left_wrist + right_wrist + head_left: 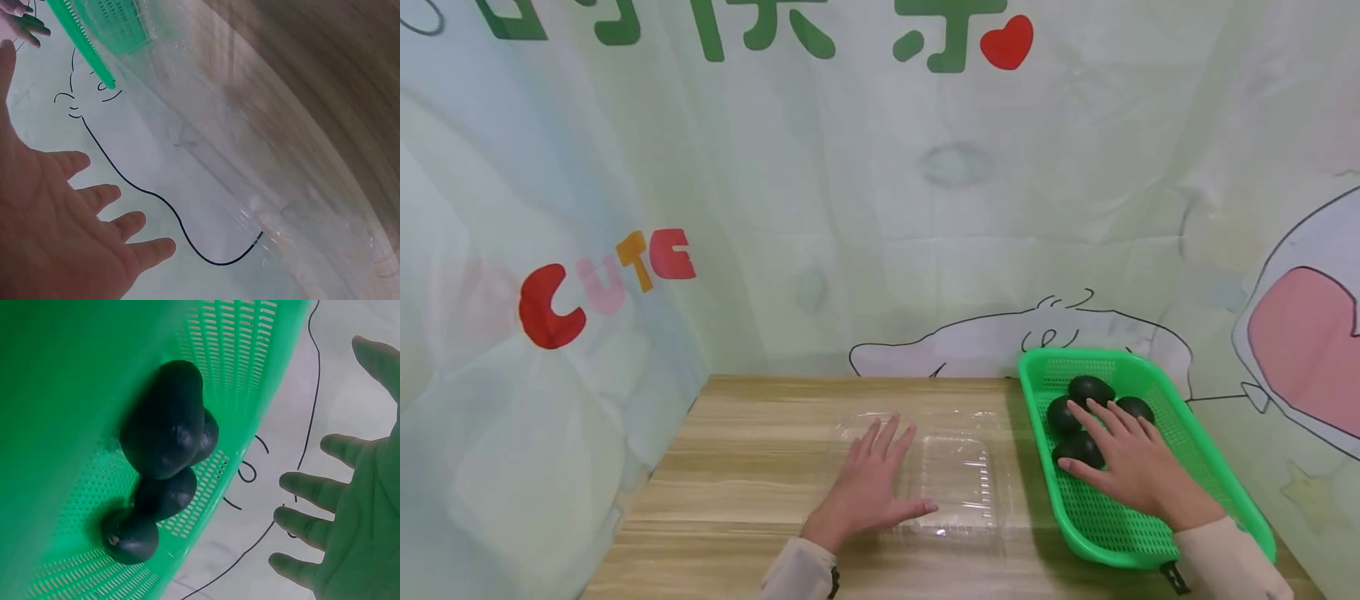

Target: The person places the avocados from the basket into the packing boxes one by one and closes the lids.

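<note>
- Four dark avocados [1078,450] lie bunched inside the green basket [1120,557], gathered toward its ten o'clock side, close to the rim there.
- My right hand [1131,467] is over that bunch, fingers straight and spread, grasping nothing; the right wrist view shows the fingers apart from the fruit.
- Mesh floor [1116,525] runs on from the avocados toward four and five o'clock, giving room as far as the near rim.
- At nine o'clock from the basket sits a clear plastic container [958,479]; a narrow strip of wood separates their edges.
- My left hand [872,483] is over the container's nine o'clock half, fingers extended and loose, thumb pointing toward three o'clock. It grips nothing; whether its lower side brushes the plastic I cannot tell.
- The wooden table [722,475] reaches from the container out to nine o'clock, a broad stretch before the slanting edge.
- Its far edge, at twelve o'clock, meets a printed backdrop [880,208], and the basket's far rim overlaps that line in my head view.
</note>
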Tool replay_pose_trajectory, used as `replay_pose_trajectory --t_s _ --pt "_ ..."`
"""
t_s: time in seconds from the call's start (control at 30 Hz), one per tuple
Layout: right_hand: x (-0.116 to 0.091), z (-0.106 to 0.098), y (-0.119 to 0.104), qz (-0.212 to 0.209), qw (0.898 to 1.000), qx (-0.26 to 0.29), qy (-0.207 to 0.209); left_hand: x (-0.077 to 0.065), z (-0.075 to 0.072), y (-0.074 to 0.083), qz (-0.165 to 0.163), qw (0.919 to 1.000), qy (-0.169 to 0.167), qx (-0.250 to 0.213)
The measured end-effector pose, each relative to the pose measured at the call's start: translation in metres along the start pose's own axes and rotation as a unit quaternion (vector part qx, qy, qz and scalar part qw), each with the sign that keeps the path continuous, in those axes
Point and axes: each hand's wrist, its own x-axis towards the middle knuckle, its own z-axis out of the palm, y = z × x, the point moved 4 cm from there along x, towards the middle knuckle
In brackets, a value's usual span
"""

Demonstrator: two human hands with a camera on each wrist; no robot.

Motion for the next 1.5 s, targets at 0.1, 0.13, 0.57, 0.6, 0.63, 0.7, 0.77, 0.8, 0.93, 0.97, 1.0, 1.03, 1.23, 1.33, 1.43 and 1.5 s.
replay_pose_trajectory --t_s 0.1,0.13,0.57,0.6,0.63,0.7,0.77,0.8,0.93,0.97,1.0,1.03,1.23,1.33,1.43,1.5 --pt "0.003 -0.004 0.0 -0.002 1.0 -0.01 -0.002 -0.001 0.004 0.001 -0.003 1.0 -0.006 0.0" --pt "0.004 -0.006 0.001 -0.002 1.0 -0.015 -0.004 -0.001 0.005 0.001 -0.004 1.0 -0.007 0.0" --pt "0.025 -0.009 0.006 -0.008 0.999 -0.032 -0.033 0.001 0.015 0.006 -0.001 0.9999 -0.013 -0.01" --pt "0.026 -0.008 0.006 -0.009 0.999 -0.033 -0.035 0.001 0.016 0.007 -0.002 0.9998 -0.013 -0.012" --pt "0.028 -0.007 0.006 -0.009 0.999 -0.033 -0.038 0.001 0.016 0.007 -0.004 0.9998 -0.016 -0.013" --pt "0.03 -0.004 0.006 -0.012 0.998 -0.033 -0.043 0.0 0.017 0.008 -0.005 0.9997 -0.018 -0.016" --pt "0.033 0.0 0.007 -0.014 0.998 -0.033 -0.049 0.0 0.018 0.009 -0.005 0.9997 -0.019 -0.017" --pt "0.034 0.002 0.008 -0.016 0.998 -0.034 -0.051 0.0 0.019 0.009 -0.005 0.9997 -0.02 -0.016" --pt "0.038 0.012 0.01 -0.023 0.997 -0.034 -0.064 -0.001 0.023 0.009 -0.001 0.9998 -0.021 -0.006" --pt "0.038 0.015 0.011 -0.024 0.997 -0.033 -0.067 -0.001 0.023 0.01 0.0 0.9998 -0.021 -0.004" --pt "0.039 0.017 0.012 -0.025 0.997 -0.031 -0.07 -0.001 0.024 0.01 0.002 0.9998 -0.02 -0.003" --pt "0.039 0.019 0.013 -0.026 0.997 -0.029 -0.073 -0.002 0.025 0.01 0.003 0.9998 -0.019 -0.003" --pt "0.041 0.031 0.019 -0.031 0.995 -0.02 -0.088 -0.003 0.027 0.012 0.004 0.9998 -0.018 0.001" --pt "0.043 0.035 0.021 -0.033 0.994 -0.025 -0.104 -0.002 0.03 0.012 0.003 0.9998 -0.017 0.004" --pt "0.044 0.039 0.023 -0.043 0.993 -0.027 -0.111 -0.003 0.032 0.012 0.0 0.9998 -0.018 0.002" --pt "0.046 0.042 0.025 -0.051 0.993 -0.022 -0.108 -0.003 0.033 0.012 -0.002 0.9998 -0.018 -0.001"
